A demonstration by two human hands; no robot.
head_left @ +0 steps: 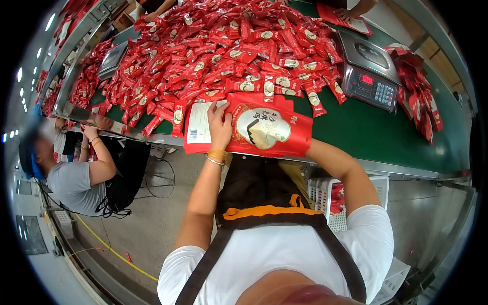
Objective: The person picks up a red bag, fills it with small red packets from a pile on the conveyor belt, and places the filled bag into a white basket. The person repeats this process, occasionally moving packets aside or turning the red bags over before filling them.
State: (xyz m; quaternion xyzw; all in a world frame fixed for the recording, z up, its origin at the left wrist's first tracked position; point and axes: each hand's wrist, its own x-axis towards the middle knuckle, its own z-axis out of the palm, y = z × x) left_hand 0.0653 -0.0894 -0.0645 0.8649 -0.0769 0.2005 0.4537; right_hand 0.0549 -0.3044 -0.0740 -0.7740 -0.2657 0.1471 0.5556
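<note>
Red pouch [269, 127]: at green table's [345, 134] near edge, printed oval up, long axis along edge | our left hand [220, 127]: fingers loosely spread, touching pouch's left end | our right hand: hidden, fingers we cannot tell | beyond: packets [218, 56] piled mid-table

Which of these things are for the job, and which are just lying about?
Apparently for the job:
red pouch under the left hand
heaped packets
digital scale
other pouches beside it

Apparently just lying about:
stray packet on the floor
loose wire loop

White short-sleeved shirt [287, 254], orange-trimmed dark apron [277, 221], yellow and silver bracelets [217, 156].
</note>
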